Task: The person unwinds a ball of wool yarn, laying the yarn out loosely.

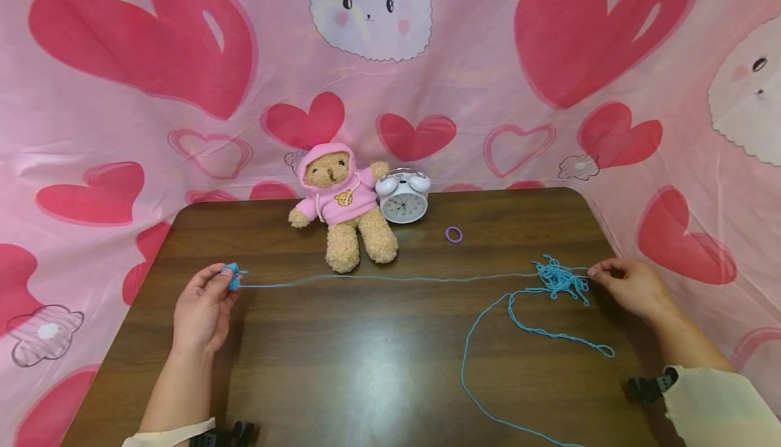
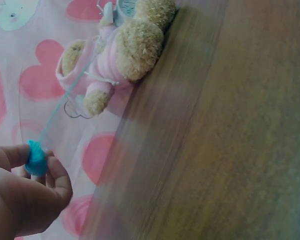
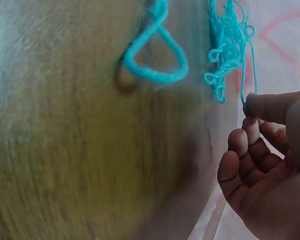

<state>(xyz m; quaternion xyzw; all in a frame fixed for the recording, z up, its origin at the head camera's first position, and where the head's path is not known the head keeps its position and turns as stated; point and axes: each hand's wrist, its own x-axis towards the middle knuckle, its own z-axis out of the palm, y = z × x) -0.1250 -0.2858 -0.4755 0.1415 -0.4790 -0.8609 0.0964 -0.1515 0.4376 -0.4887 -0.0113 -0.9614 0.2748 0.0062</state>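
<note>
My left hand (image 1: pixel 204 308) pinches a small wound bundle of blue yarn (image 1: pixel 233 276) between thumb and fingers near the table's left edge. From it a single yarn strand (image 1: pixel 390 278) runs across the table to a loose tangle of blue yarn (image 1: pixel 560 279) on the right. Beside that tangle, my right hand (image 1: pixel 631 285) pinches a thin yarn strand between thumb and index finger, as the right wrist view shows with the strand (image 3: pixel 244 75) leading up into the tangle. A twisted length ending in a small loop (image 3: pixel 160 76) lies nearer the front.
Behind the stretched strand sits a teddy bear (image 1: pixel 343 206) in a pink hoodie, leaning against a white alarm clock (image 1: pixel 404 197). A purple ring (image 1: pixel 453 235) lies right of the clock. One long yarn tail (image 1: pixel 466 365) curves off toward the front edge of the brown table (image 1: pixel 342 365).
</note>
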